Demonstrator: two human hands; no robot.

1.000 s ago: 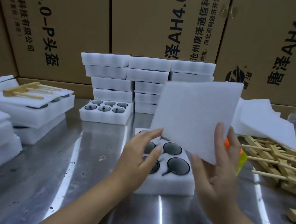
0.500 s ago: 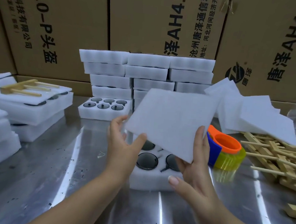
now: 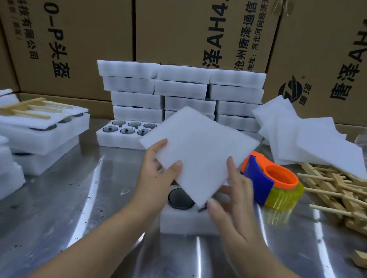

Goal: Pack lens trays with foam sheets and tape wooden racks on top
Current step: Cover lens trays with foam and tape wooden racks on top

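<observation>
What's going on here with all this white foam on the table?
A person is packing lens trays. The left hand and the right hand hold a white foam sheet over an open lens tray on the metal table, with one dark lens showing beneath it. The sheet is not yet laid flat. A tape dispenser and a pile of wooden racks lie to the right, and stacked trays stand behind.

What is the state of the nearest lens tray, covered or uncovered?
Uncovered. Left hand and right hand hold the foam sheet tilted above the tray; a dark lens shows.
</observation>
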